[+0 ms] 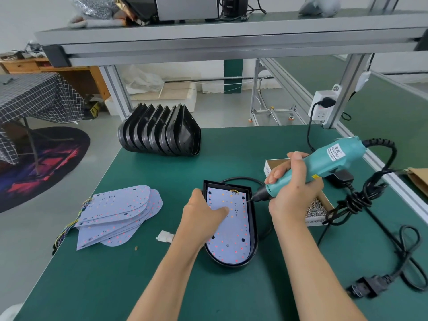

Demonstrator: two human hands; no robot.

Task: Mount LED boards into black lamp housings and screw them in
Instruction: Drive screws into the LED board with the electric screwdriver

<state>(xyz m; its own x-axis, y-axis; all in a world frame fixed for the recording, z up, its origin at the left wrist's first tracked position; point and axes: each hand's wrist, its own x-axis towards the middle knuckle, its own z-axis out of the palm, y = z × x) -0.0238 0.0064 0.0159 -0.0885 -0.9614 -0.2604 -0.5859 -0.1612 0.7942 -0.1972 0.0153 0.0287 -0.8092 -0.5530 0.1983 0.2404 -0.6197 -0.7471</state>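
Head cam, wide-angle, looks fwd and down, close over green bench (143, 274)

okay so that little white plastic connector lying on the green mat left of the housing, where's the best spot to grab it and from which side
Pinch the white connector across its blocky body, coming straight down from above. It lies flat and alone on the green mat, apart from the LED board stack and the black housing, so nothing crowds a top approach. It looks small, so probably fingertips only; finer details are too small to tell.

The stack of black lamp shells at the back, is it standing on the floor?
No, the black lamp housings lie nested on their side on the green table, near its far edge.
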